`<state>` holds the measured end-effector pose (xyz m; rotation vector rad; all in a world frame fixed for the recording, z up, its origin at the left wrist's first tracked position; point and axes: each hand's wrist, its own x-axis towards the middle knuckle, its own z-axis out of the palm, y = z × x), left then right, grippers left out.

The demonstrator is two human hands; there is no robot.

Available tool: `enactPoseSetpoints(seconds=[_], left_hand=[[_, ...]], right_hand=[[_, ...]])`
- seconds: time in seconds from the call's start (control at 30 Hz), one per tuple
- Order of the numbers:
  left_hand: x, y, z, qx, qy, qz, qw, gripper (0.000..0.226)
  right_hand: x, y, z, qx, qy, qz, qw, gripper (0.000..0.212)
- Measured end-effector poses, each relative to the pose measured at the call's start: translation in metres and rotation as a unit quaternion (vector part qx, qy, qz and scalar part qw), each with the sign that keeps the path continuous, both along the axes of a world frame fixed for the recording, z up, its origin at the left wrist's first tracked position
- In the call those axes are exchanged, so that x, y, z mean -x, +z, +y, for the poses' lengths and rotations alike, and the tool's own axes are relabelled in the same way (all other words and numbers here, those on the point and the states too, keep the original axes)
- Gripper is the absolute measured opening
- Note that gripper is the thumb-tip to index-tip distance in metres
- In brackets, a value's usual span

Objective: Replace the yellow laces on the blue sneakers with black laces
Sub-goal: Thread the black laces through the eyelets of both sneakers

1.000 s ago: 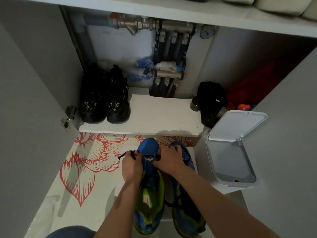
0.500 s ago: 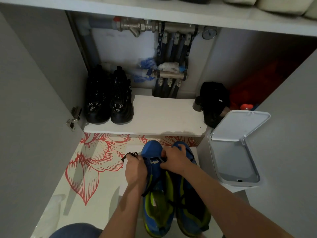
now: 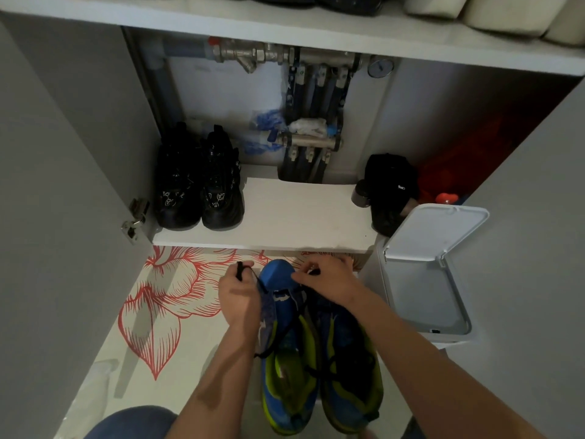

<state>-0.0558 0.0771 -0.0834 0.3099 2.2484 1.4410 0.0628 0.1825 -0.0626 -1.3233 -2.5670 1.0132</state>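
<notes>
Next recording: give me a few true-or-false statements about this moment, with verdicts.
1. The left hand and right hand each pinch an end of the black lace. True.
2. The white bin is closed. False: its lid stands open.
3. A pair of black shoes stands on the white shelf. True.
4. The blue sneakers sit on that shelf. False: they lie on the floor in front of it.

right sneaker [image 3: 348, 359] toe: hidden under right hand [image 3: 326, 283] fingers | black lace [image 3: 240, 271] end at right fingertips: too dark to tell
</notes>
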Motion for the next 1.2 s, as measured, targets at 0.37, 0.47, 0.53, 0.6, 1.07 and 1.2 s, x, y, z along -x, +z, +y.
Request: enactPoseSetpoints(seconds=[0.37,0.47,0.53,0.6,1.07,1.2], left_hand=[[0.032,0.102,-0.014,-0.096,-0.134,-0.056,0.985,0.022],[0.031,0.119,-0.022,-0.132,-0.156,-0.059,0.977,0.021],[0.029,0.125,-0.026,-0.152,-0.170,-0.058,0.972,0.022],[0.028,0.126,-0.026,-0.169,-0.179,-0.044,0.968,0.027],[0.031,0.116,0.002,-0.144,-0.218,-0.033,0.965,0.026],[0.034,0.110,0.003,-0.113,-0.228,-0.067,0.965,0.025]], right_hand=[[-0.017,0.026,-0.002,-0.003,0.018,0.050,0.999,0.013],[-0.017,0.039,-0.005,-0.018,-0.015,0.148,0.989,0.012],[-0.016,0.037,-0.006,-0.148,-0.011,0.097,0.984,0.019],[-0.013,0.034,-0.011,-0.159,0.029,0.058,0.985,0.030],[0.023,0.005,-0.084,-0.096,0.386,-0.140,0.907,0.029],[0.028,0.011,-0.074,0.013,0.338,-0.096,0.936,0.016]])
